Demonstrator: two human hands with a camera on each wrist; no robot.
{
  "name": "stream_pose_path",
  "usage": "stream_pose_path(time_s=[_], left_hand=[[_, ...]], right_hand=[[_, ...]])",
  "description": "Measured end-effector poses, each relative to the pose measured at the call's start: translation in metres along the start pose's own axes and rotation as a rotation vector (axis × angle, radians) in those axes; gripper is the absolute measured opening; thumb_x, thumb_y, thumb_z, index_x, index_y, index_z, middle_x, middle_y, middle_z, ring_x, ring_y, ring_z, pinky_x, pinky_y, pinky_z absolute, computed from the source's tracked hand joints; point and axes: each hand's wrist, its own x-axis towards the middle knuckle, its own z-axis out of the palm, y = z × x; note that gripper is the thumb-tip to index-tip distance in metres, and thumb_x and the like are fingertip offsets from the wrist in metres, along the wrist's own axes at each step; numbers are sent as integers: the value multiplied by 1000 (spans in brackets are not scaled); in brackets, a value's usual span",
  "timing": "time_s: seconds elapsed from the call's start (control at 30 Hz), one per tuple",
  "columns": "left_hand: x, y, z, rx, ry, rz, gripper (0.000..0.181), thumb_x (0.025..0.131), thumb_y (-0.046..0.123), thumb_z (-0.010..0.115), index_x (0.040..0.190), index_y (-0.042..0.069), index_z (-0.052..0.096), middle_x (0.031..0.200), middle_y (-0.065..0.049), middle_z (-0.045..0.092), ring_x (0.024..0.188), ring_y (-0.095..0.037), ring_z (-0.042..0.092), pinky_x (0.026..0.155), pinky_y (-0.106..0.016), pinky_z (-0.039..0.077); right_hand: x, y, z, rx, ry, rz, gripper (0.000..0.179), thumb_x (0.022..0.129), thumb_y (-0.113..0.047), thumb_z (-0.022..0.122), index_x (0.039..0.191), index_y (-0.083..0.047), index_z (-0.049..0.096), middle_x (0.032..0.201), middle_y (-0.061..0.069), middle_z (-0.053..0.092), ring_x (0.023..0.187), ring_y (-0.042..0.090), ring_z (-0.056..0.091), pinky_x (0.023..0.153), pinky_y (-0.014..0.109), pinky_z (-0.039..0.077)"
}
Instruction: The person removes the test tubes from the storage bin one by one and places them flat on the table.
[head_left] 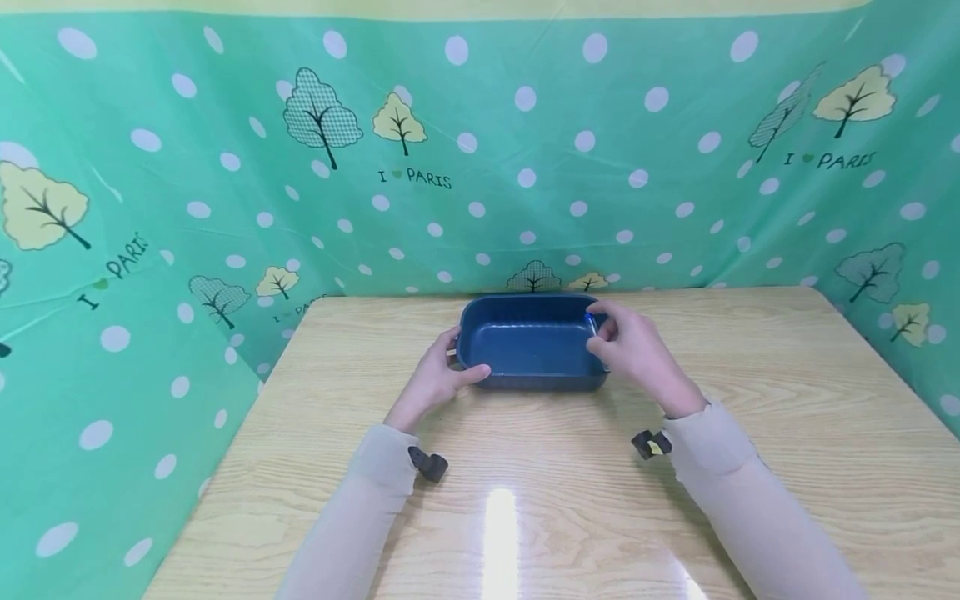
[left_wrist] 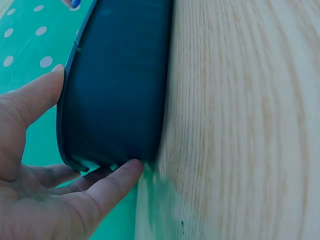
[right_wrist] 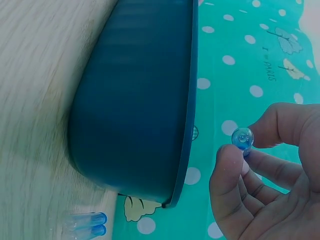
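A dark blue rectangular plastic basin [head_left: 532,348] with rounded corners stands on the table near its back edge. My left hand [head_left: 441,371] holds the basin's left end: in the left wrist view the thumb [left_wrist: 47,90] lies against the rim and the other fingers reach around the end. Above the basin's right end, my right hand [head_left: 633,342] pinches a slim clear tube with a blue end [head_left: 591,322] between thumb and fingers. The right wrist view shows this tube's round, see-through end [right_wrist: 242,138] head-on. Its exact kind cannot be told.
Two similar clear tubes with blue ends [right_wrist: 90,225] lie on the table past the basin's right end, in the right wrist view. Behind the light wood table [head_left: 540,467] hangs a green dotted curtain [head_left: 495,208], which also runs along the sides.
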Motion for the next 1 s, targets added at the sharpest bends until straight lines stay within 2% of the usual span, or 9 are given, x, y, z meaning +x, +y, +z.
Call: stream_pose_path(time_s=[0.37, 0.67, 1.0], left_hand=[[0, 0, 0, 2, 0, -5, 92, 76, 30, 81, 149, 12, 29, 144, -16, 41, 127, -35, 46, 104, -47, 40], [-1, 0, 0, 4, 8, -9, 92, 76, 30, 82, 149, 13, 29, 144, -14, 42, 127, -34, 46, 104, -46, 40], [0, 1, 1, 6, 6, -8, 91, 77, 30, 81, 149, 13, 29, 144, -15, 41, 127, -34, 46, 104, -46, 39]], right_hand=[[-1, 3, -9, 0, 22, 32, 51, 86, -10, 57, 137, -7, 46, 86, 9, 58, 65, 23, 54, 55, 33, 48], [-1, 6, -18, 14, 16, 71, 49, 89, -12, 56, 138, -10, 47, 91, 13, 58, 59, 24, 57, 51, 34, 50], [0, 15, -25, -35, 30, 53, 50, 88, -12, 56, 137, -7, 47, 88, 12, 60, 64, 23, 56, 58, 34, 47]])
